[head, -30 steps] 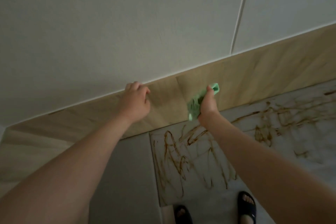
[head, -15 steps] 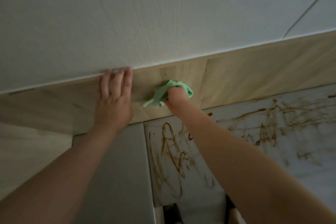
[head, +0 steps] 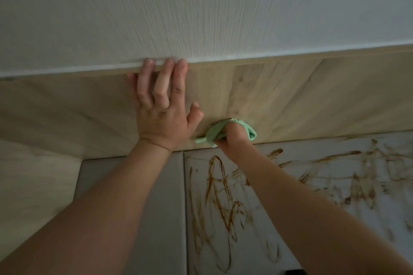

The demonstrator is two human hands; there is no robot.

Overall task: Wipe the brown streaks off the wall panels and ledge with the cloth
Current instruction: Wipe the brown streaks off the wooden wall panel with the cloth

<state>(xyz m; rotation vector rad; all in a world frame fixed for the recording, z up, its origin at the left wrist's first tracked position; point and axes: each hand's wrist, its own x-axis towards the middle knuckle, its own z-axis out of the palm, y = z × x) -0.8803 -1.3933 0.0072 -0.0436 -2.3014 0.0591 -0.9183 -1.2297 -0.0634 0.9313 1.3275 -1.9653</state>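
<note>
Low on the wooden ledge point(head: 312, 100), the green cloth point(head: 213, 132) sits bunched in the right hand point(head: 232, 137), fingers curled round it; the left hand point(head: 163, 122) braces flat, fingers straight, nearly together. Firm overlapping strokes should reach the brown streaks point(head: 218, 185) below.

Head-worn, close, seemingly down the wall point(head: 201, 6)

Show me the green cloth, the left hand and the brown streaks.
green cloth point(head: 213, 133): head view, on its bunched left fold.
left hand point(head: 163, 118): head view, on the back of the hand.
brown streaks point(head: 274, 152): head view, on a short thick dash near their top.
</note>
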